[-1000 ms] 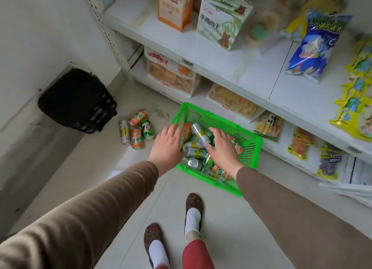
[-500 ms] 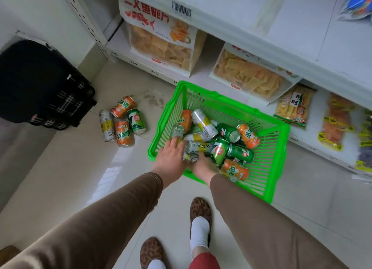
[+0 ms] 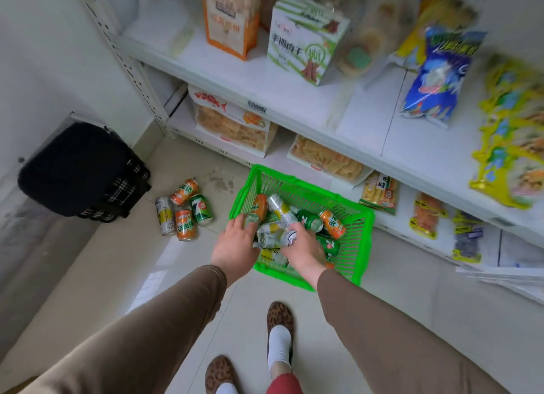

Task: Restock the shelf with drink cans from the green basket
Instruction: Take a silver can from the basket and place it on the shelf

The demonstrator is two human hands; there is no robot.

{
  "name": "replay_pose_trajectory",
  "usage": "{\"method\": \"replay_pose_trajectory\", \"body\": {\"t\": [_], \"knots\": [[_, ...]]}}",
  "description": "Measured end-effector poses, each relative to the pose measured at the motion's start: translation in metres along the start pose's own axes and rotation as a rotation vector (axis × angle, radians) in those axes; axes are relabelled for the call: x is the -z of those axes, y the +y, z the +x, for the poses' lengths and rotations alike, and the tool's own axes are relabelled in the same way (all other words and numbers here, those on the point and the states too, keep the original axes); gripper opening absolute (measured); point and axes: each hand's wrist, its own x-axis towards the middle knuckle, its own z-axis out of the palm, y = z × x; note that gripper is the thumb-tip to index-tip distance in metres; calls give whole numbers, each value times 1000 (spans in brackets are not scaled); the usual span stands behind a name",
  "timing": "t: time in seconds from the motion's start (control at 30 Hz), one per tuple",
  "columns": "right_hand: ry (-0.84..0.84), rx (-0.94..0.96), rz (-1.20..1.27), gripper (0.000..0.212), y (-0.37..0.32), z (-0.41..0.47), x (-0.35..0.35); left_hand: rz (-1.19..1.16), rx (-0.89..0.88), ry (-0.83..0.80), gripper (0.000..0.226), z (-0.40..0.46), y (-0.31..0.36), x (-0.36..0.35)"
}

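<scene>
Two hands reach down into the green basket (image 3: pixel 357 246), and from the head view we see them both at its near side. Our left hand (image 3: pixel 235 243) has its fingers (image 3: pixel 248 227) curled round a pale can (image 3: pixel 251 218) at the basket's left wall, gripping it. Our right hand (image 3: pixel 304 249) lies over the heap, its fingers closed on a silver and yellow can (image 3: pixel 275 237) that lies on its side between the two hands. More drink cans sit loose in the basket, among them an orange can (image 3: pixel 332 224) and a green can (image 3: pixel 307 218) toward the far side. The basket stands on the tiled floor (image 3: pixel 412 290), just in front of the lowest shelf (image 3: pixel 282 161). Left of the basket, apart from it, four cans (image 3: pixel 184 214) lie together on the floor: two orange, one green, one silver and yellow. Beyond them a black bag (image 3: pixel 76 169) with a plaid edge rests against the wall. On the shelf above (image 3: pixel 294 99) we see an orange box (image 3: pixel 231 16), a green and white box (image 3: pixel 306 37) and a blue snack bag (image 3: pixel 435 78). At the bottom edge our feet show in leopard-print slippers (image 3: pixel 279 317) and white socks.
</scene>
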Motion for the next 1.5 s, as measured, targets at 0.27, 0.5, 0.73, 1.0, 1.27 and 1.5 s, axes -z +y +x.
{"method": "replay_pose_trajectory", "body": {"t": [0.27,0.5,0.73,1.0,1.27,1.5], "knots": [[306,225,164,58,-98,-157,197,-43,-160,201,72,-88,90,218],[496,448,343,51,-161,-262,335,-111,-346,439,80,-148,155,365],[585,611,446,50,-213,-273,432,-54,-435,566,86,-137,197,464],[569,629,458,50,-266,-192,512,-39,-374,572,87,-52,235,522],[526,612,542,49,-303,-96,557,-124,-280,560,85,32,257,548],[494,609,763,50,-333,-28,583,-191,-241,535,82,99,266,563]]}}
